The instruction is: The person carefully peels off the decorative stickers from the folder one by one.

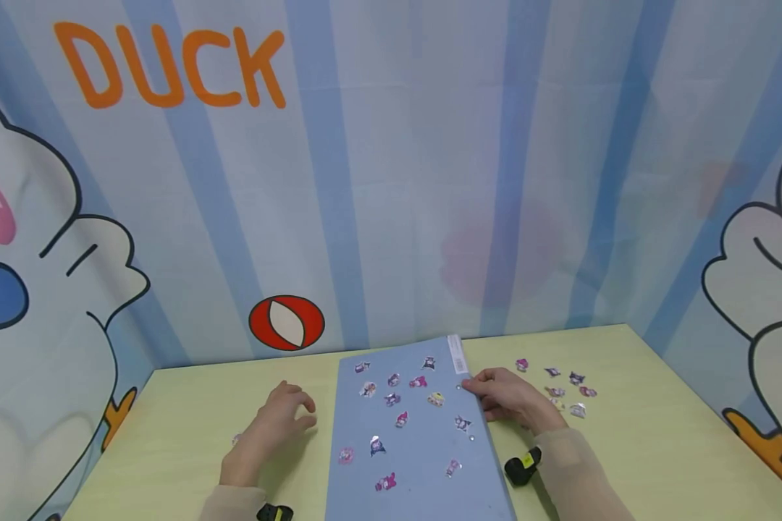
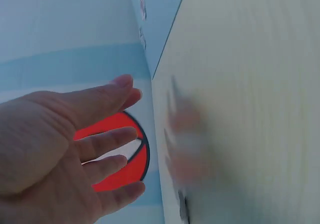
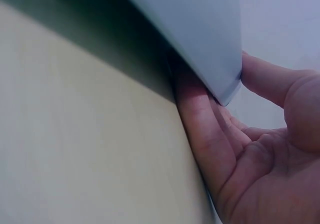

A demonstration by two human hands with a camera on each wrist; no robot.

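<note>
A light blue folder [image 1: 423,445] lies in the middle of the table, its face dotted with several small cartoon stickers [image 1: 418,381]. My right hand [image 1: 511,398] pinches the folder's right edge, thumb on top and fingers beneath. In the right wrist view that edge of the folder [image 3: 200,29] is lifted off the table, between the thumb and fingers of the right hand [image 3: 270,154]. To the left of the folder, my left hand [image 1: 270,427] hovers over the table, apart from it. The left wrist view shows the left hand [image 2: 65,144] holding nothing, its fingers loosely spread.
Several loose stickers [image 1: 577,378] lie on the yellow table [image 1: 678,434] to the right of my right hand. A sticker [image 1: 237,438] is partly hidden behind my left wrist. A printed blue and white curtain [image 1: 404,181] hangs behind the table.
</note>
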